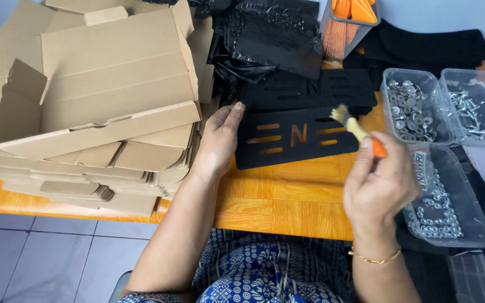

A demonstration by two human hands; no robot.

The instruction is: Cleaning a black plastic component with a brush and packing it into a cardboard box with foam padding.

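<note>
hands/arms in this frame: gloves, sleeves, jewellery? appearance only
No gloves. The left hand and right hand are both uncovered, with forearms bare as far as the frame shows, so no sleeves are visible. A thin gold chain bracelet circles the right wrist. No rings or watch can be made out. Below the arms, a blue and white patterned garment shows.

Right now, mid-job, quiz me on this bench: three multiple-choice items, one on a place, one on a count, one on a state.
1. Where does the cardboard box stack lie?
A. left of the black panel
B. right of it
C. on the person's lap

2. How many clear trays of metal hardware show?
A. one
B. three
C. five

3. What does the right hand hold?
A. nothing
B. a screw
C. a small brush

Answers: 1 A, the boxes fill the table's left end. 2 B, two sit behind and one nearer. 3 C, bristles touch the panel while the left hand steadies its edge.
</note>
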